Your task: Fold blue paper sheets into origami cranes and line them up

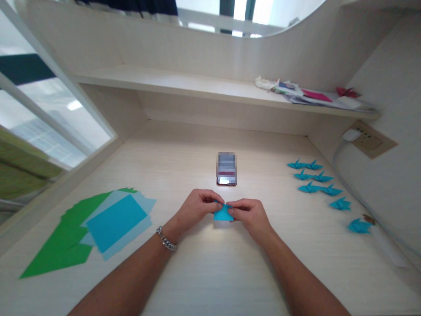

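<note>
A small folded piece of blue paper (223, 214) is held up between my two hands over the middle of the desk. My left hand (200, 206) pinches its upper left part between thumb and fingers. On the other side, my right hand (251, 214) pinches the upper right part the same way. Both sets of fingertips nearly meet at the paper's top edge and cover its upper corners. Just beyond the hands lies a phone (226, 169) with its screen lit.
Blue paper sheets (116, 221) overlap green sheets (59, 248) at the left. Several blue folded paper cranes (309, 188) stand along the right side. A white cable (355, 193) runs from a wall socket (371, 138). Papers (305, 97) lie on the shelf (197, 85) above.
</note>
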The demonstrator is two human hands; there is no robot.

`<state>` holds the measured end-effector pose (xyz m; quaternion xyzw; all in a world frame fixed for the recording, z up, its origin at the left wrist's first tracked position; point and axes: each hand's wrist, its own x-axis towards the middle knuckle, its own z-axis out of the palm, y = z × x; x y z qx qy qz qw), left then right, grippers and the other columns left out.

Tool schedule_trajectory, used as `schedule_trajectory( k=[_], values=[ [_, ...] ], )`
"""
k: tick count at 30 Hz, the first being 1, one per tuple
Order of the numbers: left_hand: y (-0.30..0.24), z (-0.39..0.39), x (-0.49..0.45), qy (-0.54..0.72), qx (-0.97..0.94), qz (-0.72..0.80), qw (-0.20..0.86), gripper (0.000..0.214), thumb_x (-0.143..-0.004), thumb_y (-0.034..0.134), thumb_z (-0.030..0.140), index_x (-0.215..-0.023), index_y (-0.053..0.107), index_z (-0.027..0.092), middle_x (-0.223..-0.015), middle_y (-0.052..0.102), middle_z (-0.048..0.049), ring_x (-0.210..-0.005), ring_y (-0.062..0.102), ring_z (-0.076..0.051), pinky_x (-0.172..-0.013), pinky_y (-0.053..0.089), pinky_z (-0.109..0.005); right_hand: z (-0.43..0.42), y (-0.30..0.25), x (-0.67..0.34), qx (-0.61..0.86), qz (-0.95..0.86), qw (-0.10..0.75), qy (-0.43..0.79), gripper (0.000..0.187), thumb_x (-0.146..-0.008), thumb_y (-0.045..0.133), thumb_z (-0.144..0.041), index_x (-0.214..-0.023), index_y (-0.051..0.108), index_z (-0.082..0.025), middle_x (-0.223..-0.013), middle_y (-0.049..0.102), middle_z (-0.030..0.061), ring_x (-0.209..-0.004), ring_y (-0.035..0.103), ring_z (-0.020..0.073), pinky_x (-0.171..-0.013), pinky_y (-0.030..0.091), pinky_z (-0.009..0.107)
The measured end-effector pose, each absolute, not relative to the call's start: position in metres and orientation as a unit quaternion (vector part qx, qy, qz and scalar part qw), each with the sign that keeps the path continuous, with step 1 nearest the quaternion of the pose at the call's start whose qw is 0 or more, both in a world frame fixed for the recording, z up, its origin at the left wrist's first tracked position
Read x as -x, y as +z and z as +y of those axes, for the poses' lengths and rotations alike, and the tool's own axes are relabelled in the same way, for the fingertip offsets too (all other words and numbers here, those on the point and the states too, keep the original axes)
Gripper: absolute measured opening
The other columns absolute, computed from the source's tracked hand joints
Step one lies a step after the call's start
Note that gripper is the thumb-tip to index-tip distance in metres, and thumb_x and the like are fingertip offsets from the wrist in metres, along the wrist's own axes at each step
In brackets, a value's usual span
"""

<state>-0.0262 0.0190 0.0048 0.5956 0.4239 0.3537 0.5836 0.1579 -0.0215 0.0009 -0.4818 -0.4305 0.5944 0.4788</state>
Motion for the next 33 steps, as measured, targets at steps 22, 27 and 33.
schedule_trajectory(
  k=[22, 27, 33],
  values=[
    [0.006, 0.016, 0.020, 0.339, -0.599, 0.420, 0.591, 0.012, -0.068, 0.070, 0.018, -0.079, 0.068, 0.013, -0.071, 0.069, -0.0047, -0.063, 0.061, -0.014, -0.061, 0.048, -0.026, -0.020, -0.005, -0.160, 0.482, -0.391, 0.443, 0.647, 0.030, -0.059, 0.080, -0.037, -0.079, 0.073, -0.016, -0.073, 0.071, 0.0060, -0.064, 0.063, 0.0167, -0.063, 0.051, 0.032],
    [0.010, 0.014, 0.019, 0.336, -0.589, 0.416, 0.606, 0.011, -0.071, 0.067, 0.018, -0.080, 0.070, 0.014, -0.071, 0.070, -0.0043, -0.064, 0.061, -0.013, -0.063, 0.049, -0.027, -0.020, -0.003, -0.161, 0.492, -0.405, 0.442, 0.632, 0.030, -0.059, 0.079, -0.038, -0.079, 0.074, -0.016, -0.073, 0.071, 0.0061, -0.063, 0.063, 0.0163, -0.062, 0.051, 0.031],
    [0.014, 0.013, 0.017, 0.338, -0.565, 0.427, 0.619, 0.014, -0.072, 0.063, 0.018, -0.083, 0.071, 0.014, -0.070, 0.069, -0.0033, -0.061, 0.060, -0.013, -0.062, 0.048, -0.027, -0.020, -0.002, -0.161, 0.496, -0.405, 0.448, 0.624, 0.028, -0.060, 0.079, -0.035, -0.079, 0.074, -0.015, -0.072, 0.071, 0.0059, -0.061, 0.063, 0.0156, -0.060, 0.051, 0.030]
  ],
)
